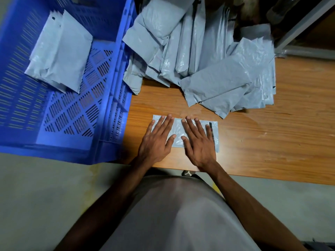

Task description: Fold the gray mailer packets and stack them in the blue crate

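Observation:
A gray mailer packet [178, 126] lies flat on the wooden table near its front edge. My left hand [157, 140] presses on its left half with straight, spread fingers. My right hand [198, 140] presses flat on its right half in the same way. To the left stands the blue crate [112, 109], and a small stack of folded gray packets [61, 53] lies inside it toward the far side. A loose pile of gray mailer packets [208, 51] covers the table behind my hands.
The wooden table [272, 142] stretches to the right of the packet. Its front edge runs just below my wrists. A metal frame [304, 22] and dark clutter stand at the far right behind the pile. The crate overhangs the floor on the left.

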Tool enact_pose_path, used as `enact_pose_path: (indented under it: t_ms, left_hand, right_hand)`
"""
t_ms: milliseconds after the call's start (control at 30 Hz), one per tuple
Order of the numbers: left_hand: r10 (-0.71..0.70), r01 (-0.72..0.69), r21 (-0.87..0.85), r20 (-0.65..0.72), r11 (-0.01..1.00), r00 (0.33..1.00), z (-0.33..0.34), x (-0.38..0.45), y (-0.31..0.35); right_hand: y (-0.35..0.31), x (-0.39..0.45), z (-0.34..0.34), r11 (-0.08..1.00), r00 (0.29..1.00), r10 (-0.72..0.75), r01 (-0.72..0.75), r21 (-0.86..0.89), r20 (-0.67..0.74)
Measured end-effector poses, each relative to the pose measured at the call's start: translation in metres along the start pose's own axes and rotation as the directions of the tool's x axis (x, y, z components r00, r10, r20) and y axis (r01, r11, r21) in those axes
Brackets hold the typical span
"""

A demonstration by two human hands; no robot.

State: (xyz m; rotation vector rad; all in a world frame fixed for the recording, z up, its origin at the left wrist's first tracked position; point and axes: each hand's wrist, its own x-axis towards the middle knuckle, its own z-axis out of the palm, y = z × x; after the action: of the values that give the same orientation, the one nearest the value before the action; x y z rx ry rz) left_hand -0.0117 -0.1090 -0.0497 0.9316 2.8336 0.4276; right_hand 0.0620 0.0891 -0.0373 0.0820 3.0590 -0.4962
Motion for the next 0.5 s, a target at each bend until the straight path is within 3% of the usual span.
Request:
enact_pose_path:
  t_ms: [233,300,400,433,500]
  left_hand:
    - [-0.006,0.007,-0.021,0.025,1.000,1.000,-0.004,0.000,0.001]
    - [-0.014,0.015,-0.041,0.030,0.999,0.999,-0.006,0.000,-0.001]
    - [-0.023,0.028,-0.054,0.087,0.998,0.996,-0.019,0.008,0.000]
    - [-0.031,0.036,-0.044,0.112,0.998,0.993,-0.026,0.013,0.001]
    - [-0.050,0.052,-0.009,0.150,0.999,0.987,-0.040,0.027,0.004]
  right_hand:
    - [-0.001,-0.001,-0.002,0.999,1.000,-0.005,0.005,0.054,-0.001]
    - [0.000,-0.001,-0.005,0.977,1.000,0.020,-0.017,0.210,-0.011]
    - [0.007,0.001,-0.015,0.849,0.994,0.101,-0.060,0.526,-0.048]
    - [0.011,0.002,-0.019,0.829,0.994,0.103,-0.060,0.556,-0.046]
    - [0.020,0.008,-0.028,0.903,0.999,0.050,-0.042,0.428,-0.007]
